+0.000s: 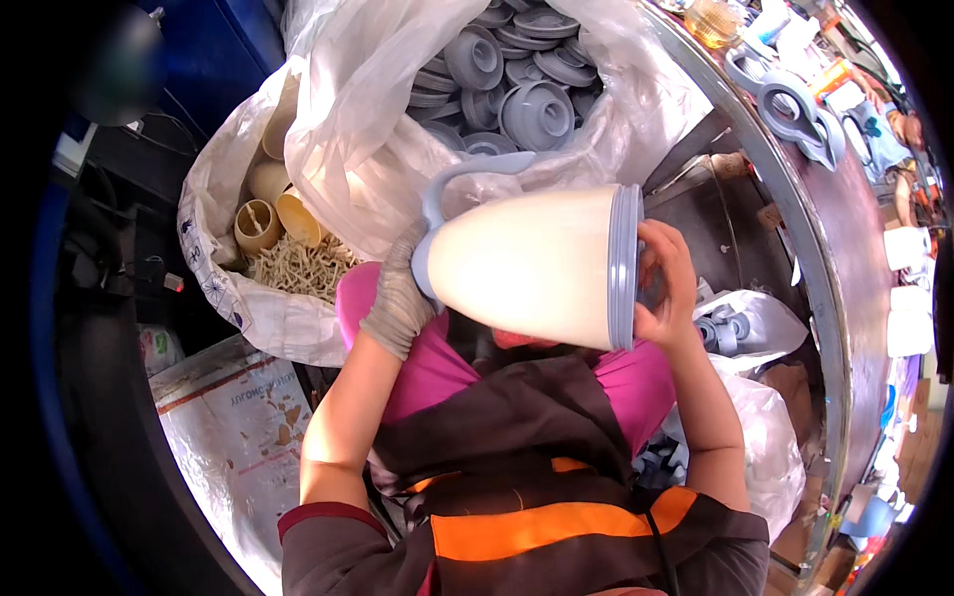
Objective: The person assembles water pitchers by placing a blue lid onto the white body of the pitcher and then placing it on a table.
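Note:
A cream plastic jug (527, 263) with a grey-blue handle (452, 189) lies sideways between my hands, above my lap. Its narrower end, capped in grey, points left; a ribbed grey band (624, 268) rings the wide right end. My left hand (399, 298), in a thin pale glove, is closed round the narrow end by the foot of the handle. At the wide end, the bare fingers and thumb of my right hand (671, 283) curl against the grey band. The face of that end is turned away from view.
Ahead, a clear plastic bag (368, 129) holds many grey round parts (537, 114). Left of it, a white sack (214, 248) contains cream cups and pale scraps. A metal-edged table (805, 209) curves along the right, bearing grey handles (795, 109). A small bag of grey pieces (760, 323) sits by my right arm.

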The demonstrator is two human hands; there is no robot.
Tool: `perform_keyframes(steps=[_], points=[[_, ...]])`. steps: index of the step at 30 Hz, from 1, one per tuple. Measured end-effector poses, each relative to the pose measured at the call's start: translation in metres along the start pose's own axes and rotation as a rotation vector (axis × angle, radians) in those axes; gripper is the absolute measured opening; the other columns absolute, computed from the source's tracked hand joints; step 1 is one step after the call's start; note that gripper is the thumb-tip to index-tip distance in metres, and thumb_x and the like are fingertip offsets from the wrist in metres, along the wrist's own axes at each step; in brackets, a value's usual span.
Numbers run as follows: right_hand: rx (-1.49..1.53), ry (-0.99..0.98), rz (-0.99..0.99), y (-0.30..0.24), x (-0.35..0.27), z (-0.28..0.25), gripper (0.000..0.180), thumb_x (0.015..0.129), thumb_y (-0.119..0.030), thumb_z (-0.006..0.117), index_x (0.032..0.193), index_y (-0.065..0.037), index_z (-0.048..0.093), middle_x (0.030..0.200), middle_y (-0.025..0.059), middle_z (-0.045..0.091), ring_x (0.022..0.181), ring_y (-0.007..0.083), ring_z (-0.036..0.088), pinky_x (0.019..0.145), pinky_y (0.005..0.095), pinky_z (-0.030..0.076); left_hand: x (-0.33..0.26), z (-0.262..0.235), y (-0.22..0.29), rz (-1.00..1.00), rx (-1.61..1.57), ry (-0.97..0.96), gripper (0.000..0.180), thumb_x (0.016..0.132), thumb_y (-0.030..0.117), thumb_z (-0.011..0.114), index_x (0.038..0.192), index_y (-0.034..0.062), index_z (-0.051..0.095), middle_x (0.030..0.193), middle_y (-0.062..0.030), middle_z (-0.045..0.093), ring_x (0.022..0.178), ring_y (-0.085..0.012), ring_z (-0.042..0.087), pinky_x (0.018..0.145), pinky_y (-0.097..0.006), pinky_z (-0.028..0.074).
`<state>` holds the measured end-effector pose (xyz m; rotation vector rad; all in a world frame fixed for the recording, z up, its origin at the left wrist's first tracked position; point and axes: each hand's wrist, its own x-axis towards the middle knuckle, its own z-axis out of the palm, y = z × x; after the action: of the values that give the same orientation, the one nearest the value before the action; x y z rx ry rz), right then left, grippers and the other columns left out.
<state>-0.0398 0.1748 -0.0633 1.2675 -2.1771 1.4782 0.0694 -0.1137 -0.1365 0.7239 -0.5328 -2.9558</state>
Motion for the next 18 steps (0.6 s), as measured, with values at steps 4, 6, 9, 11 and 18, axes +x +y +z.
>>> perform_keyframes(steps=[4,6,9,11,18], points=[[-0.04,0.006,-0.079,-0.012,-0.01,-0.006,0.078,0.068,-0.057,0.067,0.118,0.001,0.058,0.111,0.0149,0.055,0.064,0.0142,0.051,0.053,0.0259,0.041,-0.02,0.011,-0.003,-0.078,0.027,0.005,0.042,0.09,0.033,0.058,0.116,0.0008,0.057,0.106,-0.0149,0.066,0.095,-0.0258,0.065,0.086,-0.04,0.053],[-0.042,0.001,-0.1,-0.015,-0.014,-0.009,0.077,0.069,-0.058,0.067,0.118,0.001,0.058,0.11,0.0145,0.055,0.063,0.0146,0.051,0.053,0.0262,0.042,-0.027,0.014,-0.002,-0.079,0.061,-0.008,0.041,0.09,0.033,0.058,0.115,0.0007,0.058,0.106,-0.0147,0.066,0.095,-0.0256,0.065,0.086,-0.04,0.053],[-0.042,-0.017,-0.109,-0.019,-0.02,-0.012,0.074,0.069,-0.055,0.067,0.117,0.0,0.058,0.109,0.0139,0.056,0.063,0.015,0.052,0.053,0.0262,0.042,-0.034,0.013,-0.003,-0.063,0.095,0.005,0.04,0.09,0.032,0.058,0.114,0.0005,0.058,0.106,-0.0145,0.066,0.095,-0.0253,0.065,0.086,-0.039,0.053],[-0.063,-0.024,-0.134,-0.026,-0.023,-0.011,0.072,0.067,-0.051,0.068,0.118,0.0,0.058,0.11,0.0136,0.056,0.063,0.0151,0.052,0.054,0.026,0.042,-0.04,0.017,-0.005,-0.054,0.097,0.028,0.039,0.09,0.032,0.058,0.113,0.0005,0.059,0.107,-0.0142,0.066,0.096,-0.025,0.065,0.087,-0.038,0.053],[0.11,-0.036,0.373,-0.025,-0.027,-0.011,0.067,0.064,-0.029,0.068,0.122,-0.001,0.054,0.109,0.0074,0.057,0.051,0.01,0.046,0.052,0.0227,0.038,-0.048,0.017,-0.021,0.208,0.162,0.014,0.037,0.089,0.031,0.059,0.11,0.0009,0.059,0.103,-0.013,0.066,0.094,-0.0241,0.064,0.088,-0.037,0.052]])
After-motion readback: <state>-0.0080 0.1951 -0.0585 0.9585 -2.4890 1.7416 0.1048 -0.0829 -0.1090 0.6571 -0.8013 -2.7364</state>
